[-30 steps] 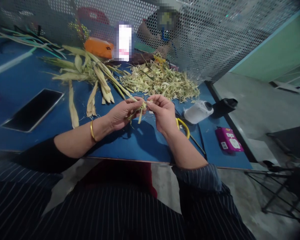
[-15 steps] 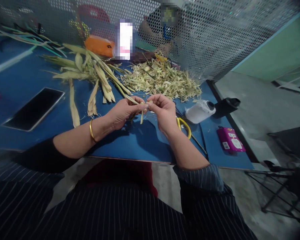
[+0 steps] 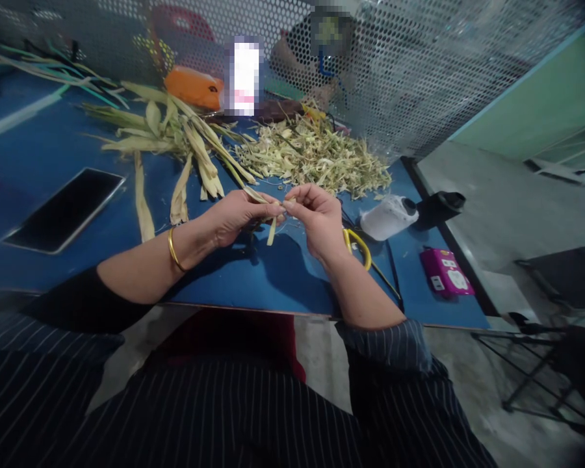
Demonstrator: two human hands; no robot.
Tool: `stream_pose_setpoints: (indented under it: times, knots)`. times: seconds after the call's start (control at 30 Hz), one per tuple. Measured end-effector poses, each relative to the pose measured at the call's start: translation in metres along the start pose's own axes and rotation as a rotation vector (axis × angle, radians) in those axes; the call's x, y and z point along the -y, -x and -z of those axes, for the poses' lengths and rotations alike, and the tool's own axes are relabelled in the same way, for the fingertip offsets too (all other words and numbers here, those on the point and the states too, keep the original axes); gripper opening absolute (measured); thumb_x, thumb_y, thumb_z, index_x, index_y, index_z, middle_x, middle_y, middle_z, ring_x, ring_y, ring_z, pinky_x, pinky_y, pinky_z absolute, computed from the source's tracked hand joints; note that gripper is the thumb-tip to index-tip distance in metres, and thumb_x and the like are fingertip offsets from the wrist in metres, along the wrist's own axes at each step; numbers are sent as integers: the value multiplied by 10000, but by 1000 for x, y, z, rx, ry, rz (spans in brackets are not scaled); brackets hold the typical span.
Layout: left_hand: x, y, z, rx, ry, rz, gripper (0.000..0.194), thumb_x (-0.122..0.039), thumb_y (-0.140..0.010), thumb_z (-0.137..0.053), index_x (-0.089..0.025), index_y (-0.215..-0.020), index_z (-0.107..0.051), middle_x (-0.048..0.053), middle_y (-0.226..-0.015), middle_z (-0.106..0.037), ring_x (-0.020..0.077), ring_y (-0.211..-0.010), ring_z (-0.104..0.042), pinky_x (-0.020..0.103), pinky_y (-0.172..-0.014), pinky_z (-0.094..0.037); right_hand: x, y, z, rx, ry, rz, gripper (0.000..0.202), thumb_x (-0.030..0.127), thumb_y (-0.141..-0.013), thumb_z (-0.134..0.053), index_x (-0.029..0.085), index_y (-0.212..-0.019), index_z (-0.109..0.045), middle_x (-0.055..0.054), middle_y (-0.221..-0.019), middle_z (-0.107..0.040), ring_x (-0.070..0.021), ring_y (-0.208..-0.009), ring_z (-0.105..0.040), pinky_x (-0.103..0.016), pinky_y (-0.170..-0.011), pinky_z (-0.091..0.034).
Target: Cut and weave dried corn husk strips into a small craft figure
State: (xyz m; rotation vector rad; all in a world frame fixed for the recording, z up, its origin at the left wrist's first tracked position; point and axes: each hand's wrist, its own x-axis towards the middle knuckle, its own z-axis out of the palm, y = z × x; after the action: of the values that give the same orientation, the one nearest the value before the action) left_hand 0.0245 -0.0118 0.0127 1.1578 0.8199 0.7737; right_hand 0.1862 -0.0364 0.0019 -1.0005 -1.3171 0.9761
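My left hand (image 3: pixel 241 214) is closed around a pale husk strip (image 3: pixel 272 233), whose end hangs below the fingers. Fingertips pinched, my right hand (image 3: pixel 318 218) meets the left one at the same small piece of husk. Behind them lie long dried husks (image 3: pixel 160 133) and a heap of husk scraps (image 3: pixel 322 156). Yellow-handled scissors (image 3: pixel 365 250) rest partly hidden beside my right wrist. What exactly sits between the fingertips is too small to tell.
A dark phone (image 3: pixel 65 209) lies at left. White (image 3: pixel 387 218) and black thread cones (image 3: pixel 441 209) and a purple packet (image 3: pixel 447 272) are at right. Behind the perforated screen (image 3: pixel 394 78) a person's arm shows. An orange bag (image 3: pixel 192 88) lies near it.
My left hand has shifted slightly left and its wrist sits a little lower. The hanging strip end has swung slightly left and down. My right hand has hardly moved.
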Motion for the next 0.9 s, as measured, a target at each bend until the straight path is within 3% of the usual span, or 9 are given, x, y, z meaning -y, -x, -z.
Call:
stream_pose_setpoints:
  times: [0.2, 0.3, 0.53, 0.77, 0.9]
  knots:
    - [-3, 1, -3, -78, 30, -16, 103, -199, -659, -768, -137, -638, -689, 7, -583, -637, 86, -515, -525, 212, -514, -432, 5, -5, 11, 137, 194, 86, 113, 243, -792, -673, 229, -902, -693, 48, -658, -551, -100, -619, -477, -265, -621, -412]
    - [-2, 1, -2, -71, 11, 8, 105, -200, -658, -766, -135, -629, -688, 8, -577, -630, 93, -524, -532, 215, -524, -440, 7, -6, 16, 170, 332, 135, 44, 233, -810, -657, 214, -833, -690, 46, -628, -550, -107, -605, -464, -274, -611, -377]
    - [1, -3, 6, 67, 51, 53, 209, -293, -660, -802, -129, -739, -699, 63, -707, -680, 133, -619, -604, 252, -592, -487, 5, -4, 16, 66, 607, 377, 131, 139, -862, -549, 209, -765, -602, 14, -775, -627, -129, -732, -533, -285, -719, -399]
    - [-5, 2, -1, 6, -90, 18, 173, -298, -709, -732, -132, -717, -684, 29, -688, -673, 76, -540, -525, 187, -506, -398, 0, -3, 12, 20, 671, 475, 139, 189, -902, -530, 214, -778, -588, 3, -789, -642, -137, -757, -556, -289, -738, -415]
    - [-6, 3, -4, -70, -89, 3, 134, -228, -734, -692, -131, -646, -663, 11, -615, -638, 59, -493, -496, 185, -504, -399, 4, -5, 15, 50, 661, 407, 114, 212, -891, -548, 212, -798, -615, -4, -809, -662, -139, -766, -576, -291, -749, -437]
